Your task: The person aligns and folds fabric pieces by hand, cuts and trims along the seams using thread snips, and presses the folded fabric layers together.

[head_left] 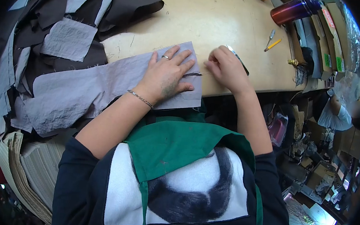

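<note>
My left hand (168, 74) lies flat with spread fingers on a long grey cloth piece (128, 72), near its right end. A short dark strip (192, 74) shows on the cloth just right of my fingers. To the right of the cloth, my right hand (226, 67) rests on the table with its fingers curled together. Between the dark strip and that hand runs a thin thread. Whether my right fingers hold the thread is too small to tell. A dark tool with a pale pointed tip (238, 60) lies partly hidden behind my right hand.
Dark and grey fabric pieces (69, 40) are heaped at the left of the table (188, 11). At the right lie a yellow pencil-like tool (273, 45), a small metal tool (272, 34), a purple-red bottle (295, 10) and upright cardboard folders (327, 39). Stacked sheets (35, 173) stand lower left.
</note>
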A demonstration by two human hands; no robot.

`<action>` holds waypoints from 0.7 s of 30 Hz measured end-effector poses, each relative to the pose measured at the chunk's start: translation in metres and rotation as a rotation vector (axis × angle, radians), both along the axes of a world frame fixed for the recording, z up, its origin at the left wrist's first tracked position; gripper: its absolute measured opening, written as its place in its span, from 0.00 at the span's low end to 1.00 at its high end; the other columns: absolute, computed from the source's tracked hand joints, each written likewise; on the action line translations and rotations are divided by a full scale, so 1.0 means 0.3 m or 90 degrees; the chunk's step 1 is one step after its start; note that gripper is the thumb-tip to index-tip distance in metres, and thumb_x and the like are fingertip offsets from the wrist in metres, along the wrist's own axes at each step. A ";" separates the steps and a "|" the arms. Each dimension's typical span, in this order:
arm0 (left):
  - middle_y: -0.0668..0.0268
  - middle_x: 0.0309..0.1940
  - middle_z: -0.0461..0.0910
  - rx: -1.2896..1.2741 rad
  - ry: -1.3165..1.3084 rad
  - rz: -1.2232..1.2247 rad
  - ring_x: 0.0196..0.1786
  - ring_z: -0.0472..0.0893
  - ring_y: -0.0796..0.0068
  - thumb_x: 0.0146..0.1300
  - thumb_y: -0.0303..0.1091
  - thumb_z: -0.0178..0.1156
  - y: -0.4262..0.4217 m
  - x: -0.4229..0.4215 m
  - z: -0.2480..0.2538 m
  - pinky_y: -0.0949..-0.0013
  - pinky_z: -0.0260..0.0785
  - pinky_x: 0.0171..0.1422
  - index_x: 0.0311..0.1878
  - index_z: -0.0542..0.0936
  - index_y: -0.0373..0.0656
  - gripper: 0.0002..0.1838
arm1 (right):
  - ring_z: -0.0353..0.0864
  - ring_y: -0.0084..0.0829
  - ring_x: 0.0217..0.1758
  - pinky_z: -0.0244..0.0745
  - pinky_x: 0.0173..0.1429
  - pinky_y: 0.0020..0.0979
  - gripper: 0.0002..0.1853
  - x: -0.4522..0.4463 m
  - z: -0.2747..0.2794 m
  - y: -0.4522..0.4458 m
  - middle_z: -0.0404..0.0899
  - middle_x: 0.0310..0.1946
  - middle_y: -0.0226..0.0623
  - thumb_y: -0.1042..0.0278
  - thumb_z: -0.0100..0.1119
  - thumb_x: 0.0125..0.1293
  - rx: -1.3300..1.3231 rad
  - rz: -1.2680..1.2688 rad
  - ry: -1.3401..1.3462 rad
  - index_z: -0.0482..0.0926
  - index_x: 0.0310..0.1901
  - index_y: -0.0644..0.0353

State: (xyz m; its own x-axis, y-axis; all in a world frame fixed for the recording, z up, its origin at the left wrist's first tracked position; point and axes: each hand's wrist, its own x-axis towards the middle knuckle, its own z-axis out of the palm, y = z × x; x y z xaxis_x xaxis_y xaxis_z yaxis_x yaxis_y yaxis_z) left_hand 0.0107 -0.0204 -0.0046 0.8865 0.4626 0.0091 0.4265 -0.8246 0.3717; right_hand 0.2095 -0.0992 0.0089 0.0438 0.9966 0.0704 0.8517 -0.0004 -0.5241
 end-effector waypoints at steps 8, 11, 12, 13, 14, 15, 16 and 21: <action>0.68 0.69 0.64 -0.003 0.027 -0.007 0.73 0.59 0.60 0.52 0.60 0.64 0.004 0.003 0.008 0.37 0.54 0.69 0.64 0.73 0.53 0.37 | 0.71 0.39 0.41 0.69 0.45 0.36 0.10 -0.058 -0.054 -0.052 0.72 0.32 0.37 0.74 0.69 0.49 0.115 0.071 0.057 0.77 0.32 0.61; 0.68 0.69 0.64 -0.004 0.034 -0.005 0.73 0.59 0.61 0.53 0.60 0.64 0.005 0.002 0.015 0.36 0.54 0.68 0.64 0.73 0.53 0.37 | 0.71 0.40 0.40 0.69 0.45 0.36 0.10 -0.061 -0.061 -0.038 0.72 0.32 0.37 0.73 0.69 0.50 0.096 0.068 0.059 0.76 0.31 0.60; 0.68 0.69 0.64 -0.005 0.036 -0.007 0.73 0.58 0.61 0.53 0.60 0.63 0.006 0.002 0.016 0.36 0.54 0.68 0.64 0.73 0.53 0.37 | 0.71 0.40 0.41 0.69 0.45 0.37 0.10 -0.061 -0.068 -0.035 0.72 0.33 0.36 0.71 0.69 0.50 0.088 0.066 0.049 0.76 0.30 0.59; 0.68 0.69 0.64 -0.007 0.038 -0.010 0.73 0.58 0.61 0.53 0.60 0.63 0.006 0.003 0.017 0.36 0.54 0.68 0.64 0.73 0.53 0.37 | 0.71 0.39 0.42 0.69 0.45 0.38 0.10 -0.059 -0.076 -0.034 0.72 0.33 0.35 0.69 0.69 0.49 0.080 0.062 0.040 0.75 0.30 0.58; 0.68 0.69 0.64 -0.005 0.035 -0.009 0.73 0.58 0.61 0.53 0.60 0.63 0.007 0.002 0.015 0.36 0.54 0.68 0.64 0.73 0.53 0.37 | 0.71 0.39 0.42 0.70 0.46 0.39 0.11 -0.056 -0.080 -0.034 0.72 0.34 0.34 0.67 0.69 0.49 0.071 0.057 0.029 0.75 0.30 0.57; 0.68 0.69 0.64 -0.003 0.032 -0.008 0.73 0.58 0.61 0.53 0.60 0.63 0.008 0.002 0.011 0.36 0.54 0.68 0.63 0.73 0.53 0.37 | 0.71 0.39 0.42 0.70 0.46 0.39 0.11 -0.056 -0.080 -0.034 0.72 0.34 0.33 0.67 0.69 0.49 0.072 0.053 0.029 0.75 0.30 0.56; 0.68 0.69 0.64 -0.003 0.030 -0.009 0.73 0.58 0.61 0.53 0.60 0.63 0.007 0.002 0.008 0.36 0.54 0.68 0.63 0.73 0.53 0.37 | 0.71 0.39 0.42 0.70 0.46 0.39 0.11 -0.058 -0.079 -0.036 0.72 0.34 0.33 0.67 0.69 0.49 0.073 0.049 0.030 0.75 0.30 0.56; 0.68 0.69 0.64 -0.003 0.025 -0.005 0.73 0.59 0.61 0.52 0.60 0.64 0.007 0.002 0.007 0.36 0.54 0.68 0.63 0.73 0.53 0.36 | 0.71 0.38 0.42 0.69 0.46 0.39 0.11 -0.054 -0.082 -0.046 0.72 0.34 0.32 0.65 0.69 0.50 0.075 0.026 0.052 0.75 0.30 0.55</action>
